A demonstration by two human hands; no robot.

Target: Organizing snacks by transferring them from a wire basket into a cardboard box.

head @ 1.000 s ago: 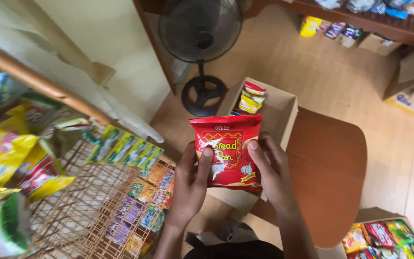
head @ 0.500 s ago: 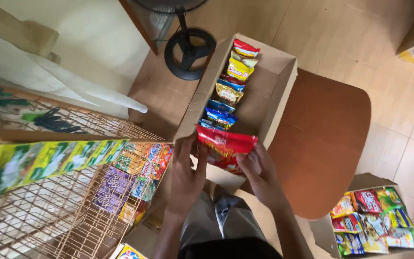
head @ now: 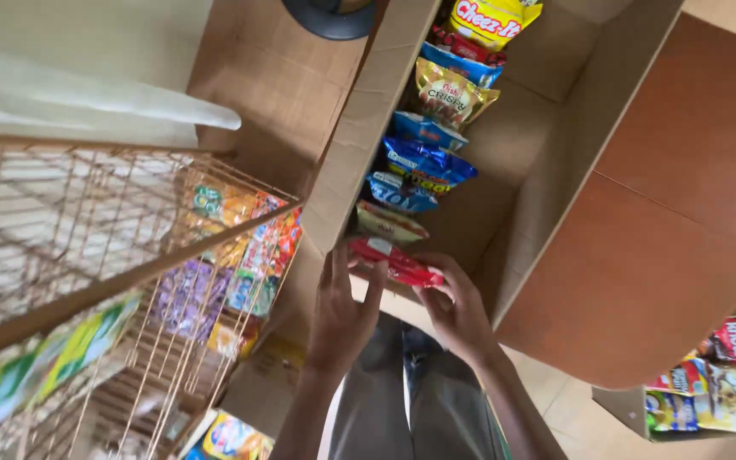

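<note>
A red snack packet (head: pixel 393 262) lies edge-on at the near end of an open cardboard box (head: pixel 359 128). My left hand (head: pixel 342 315) grips its left end and my right hand (head: pixel 457 311) grips its right end. Inside the box a row of several snack packets stands on edge, among them a blue packet (head: pixel 423 162), a gold packet (head: pixel 453 98) and a yellow packet (head: pixel 491 17). The red packet sits just in front of the nearest one in that row.
A wire rack (head: pixel 87 255) with hanging sachet strips (head: pixel 240 247) stands on the left. A brown round table (head: pixel 666 247) carries the box. Another box of snacks (head: pixel 717 375) is at the lower right. A fan base (head: pixel 334 13) shows at the top.
Both hands lowered the red packet from chest height, turned it edge-on and brought it into the near end of the box. The view has tilted down and moved closer to the box.
</note>
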